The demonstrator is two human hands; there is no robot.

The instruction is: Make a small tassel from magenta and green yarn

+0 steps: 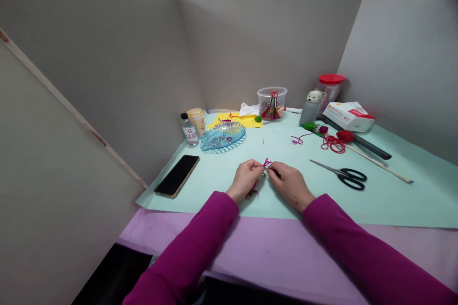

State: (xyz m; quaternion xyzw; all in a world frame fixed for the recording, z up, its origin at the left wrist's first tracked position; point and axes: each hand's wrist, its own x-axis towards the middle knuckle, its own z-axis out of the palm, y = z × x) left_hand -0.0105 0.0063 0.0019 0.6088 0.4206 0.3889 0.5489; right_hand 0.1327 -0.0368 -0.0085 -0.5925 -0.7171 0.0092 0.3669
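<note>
Magenta yarn (266,162) sticks up between my two hands, which meet over the front middle of the green sheet. My left hand (246,178) pinches it with thumb and forefinger. From the other side my right hand (289,182) closes on the same yarn, its fingertips partly hidden. Below my left hand hangs or lies a magenta and green yarn piece (252,192), mostly covered by the hand. A small bead-like bit shows between the hands, too small to name. Black-handled scissors (348,176) lie to the right of my right hand.
A phone (178,176) lies at left, near a blue glass dish (223,138) with small beads and a labelled bottle (189,129). Behind stands a clear tub (265,105). Red yarn (333,144), a thin stick (381,164) and a tissue pack (348,115) are at right. Grey partitions enclose the table.
</note>
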